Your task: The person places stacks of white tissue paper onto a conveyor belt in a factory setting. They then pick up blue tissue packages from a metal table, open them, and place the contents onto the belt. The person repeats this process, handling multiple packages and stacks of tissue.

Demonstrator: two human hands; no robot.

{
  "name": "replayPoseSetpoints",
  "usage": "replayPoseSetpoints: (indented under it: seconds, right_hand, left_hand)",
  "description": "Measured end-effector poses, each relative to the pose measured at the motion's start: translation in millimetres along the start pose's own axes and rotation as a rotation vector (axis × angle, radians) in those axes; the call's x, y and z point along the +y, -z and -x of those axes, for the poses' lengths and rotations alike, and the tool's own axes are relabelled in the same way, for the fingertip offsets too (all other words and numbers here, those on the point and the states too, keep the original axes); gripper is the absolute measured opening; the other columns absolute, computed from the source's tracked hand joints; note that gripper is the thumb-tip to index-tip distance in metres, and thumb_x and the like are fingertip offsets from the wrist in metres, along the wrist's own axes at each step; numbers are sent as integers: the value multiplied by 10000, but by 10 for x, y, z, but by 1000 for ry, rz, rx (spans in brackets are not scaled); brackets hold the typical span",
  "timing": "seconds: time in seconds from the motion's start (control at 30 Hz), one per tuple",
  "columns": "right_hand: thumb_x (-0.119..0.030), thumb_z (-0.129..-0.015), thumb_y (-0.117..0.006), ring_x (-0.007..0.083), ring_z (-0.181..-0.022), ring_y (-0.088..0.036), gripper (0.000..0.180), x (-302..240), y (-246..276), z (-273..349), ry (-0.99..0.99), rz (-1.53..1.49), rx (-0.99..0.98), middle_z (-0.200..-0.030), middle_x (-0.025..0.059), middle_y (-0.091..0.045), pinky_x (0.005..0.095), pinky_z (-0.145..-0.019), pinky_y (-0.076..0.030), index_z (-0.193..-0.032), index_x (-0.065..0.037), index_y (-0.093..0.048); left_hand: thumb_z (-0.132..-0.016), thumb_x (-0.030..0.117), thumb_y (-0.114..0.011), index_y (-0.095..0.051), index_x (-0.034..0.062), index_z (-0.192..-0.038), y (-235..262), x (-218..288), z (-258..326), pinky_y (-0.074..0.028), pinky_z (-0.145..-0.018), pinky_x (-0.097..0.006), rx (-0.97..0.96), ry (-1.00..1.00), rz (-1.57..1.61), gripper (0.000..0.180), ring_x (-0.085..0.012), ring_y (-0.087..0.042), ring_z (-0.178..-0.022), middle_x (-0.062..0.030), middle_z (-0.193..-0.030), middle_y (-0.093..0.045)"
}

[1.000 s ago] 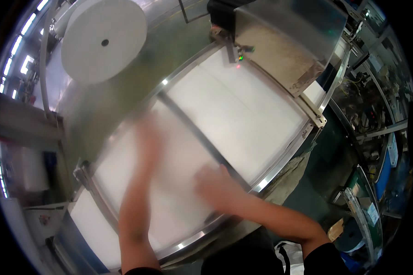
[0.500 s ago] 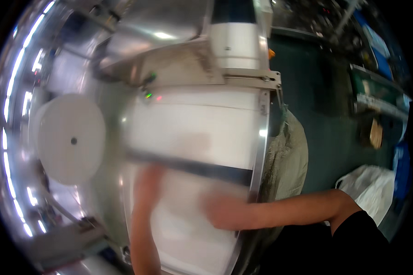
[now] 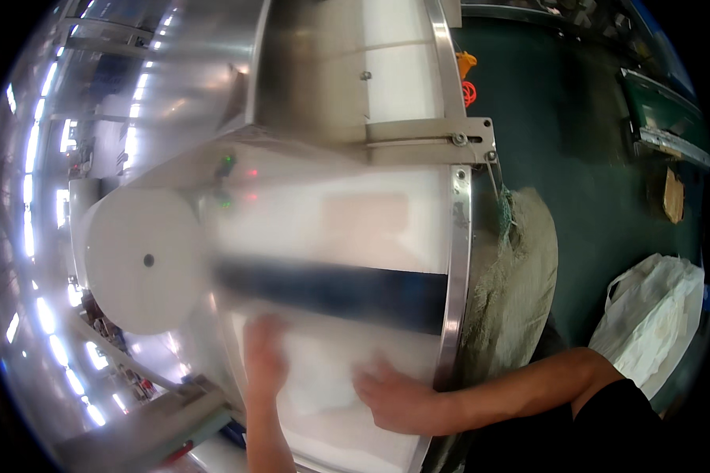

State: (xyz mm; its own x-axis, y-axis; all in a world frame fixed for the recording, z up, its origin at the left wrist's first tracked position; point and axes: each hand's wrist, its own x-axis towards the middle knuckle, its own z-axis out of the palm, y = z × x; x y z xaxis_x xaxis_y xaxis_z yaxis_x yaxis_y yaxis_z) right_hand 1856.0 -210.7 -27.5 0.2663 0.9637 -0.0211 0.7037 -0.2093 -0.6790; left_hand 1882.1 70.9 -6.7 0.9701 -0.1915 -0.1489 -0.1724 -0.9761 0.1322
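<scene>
My left hand (image 3: 266, 353) lies over the left side of a white sheet (image 3: 319, 386) on the belt. Motion blur smears its fingers, so whether they grip the sheet does not show. Low over the right part of the same sheet is my right hand (image 3: 398, 400), its fingers slightly bent and apart with nothing visible in them. Beyond both hands a dark stretch of belt (image 3: 347, 296) crosses the machine. Farther off lies another white sheet (image 3: 292, 225) with a pale pinkish rectangle on it.
A large white roll (image 3: 146, 225) stands left of the belt. A metal rail (image 3: 459, 276) edges the belt's right side, and a slotted bracket (image 3: 426, 142) spans its far part. Right of the rail are a bulky greyish sack (image 3: 521, 284) and a white plastic bag (image 3: 651, 315).
My view has shifted, and the dark gap between the sheets looks wider. Both hands appear lower in the picture, still over the near sheet. My right hand is less blurred, its fingers more distinct.
</scene>
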Motion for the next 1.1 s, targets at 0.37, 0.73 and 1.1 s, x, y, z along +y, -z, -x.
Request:
replayPoseSetpoints:
  seconds: [0.37,0.73,1.1]
  right_hand:
    - [-161,-829,-596,335,-1154,-558,359,-238,170,687,357,-218,-32,-1206,166,-621,462,-991,-450,-1133,27,-633]
    - [-413,-917,-596,335,-913,-681,392,66,-569,2527,-9,-161,-642,-983,143,-711,433,-774,-550,-1216,-172,-674]
    - [-446,-960,-520,361,-996,-652,454,-476,-2245,2150,186,146,-1181,-1074,173,-689,462,-843,-522,-1254,-115,-621]
  left_hand:
    - [-871,-33,-506,-533,29,-1365,-73,585,936,-376,-1093,-445,146,471,38,498,-412,-403,-1373,-229,-1493,-407]
    - [-922,197,-648,-698,90,-1104,-240,3984,3094,-550,-637,-390,570,1055,655,216,-335,-696,-740,-165,-848,-703]
    - [-995,422,-507,-708,39,-934,-2628,5327,5310,-491,-683,-531,787,1742,902,436,-465,-647,-783,-228,-834,-688]
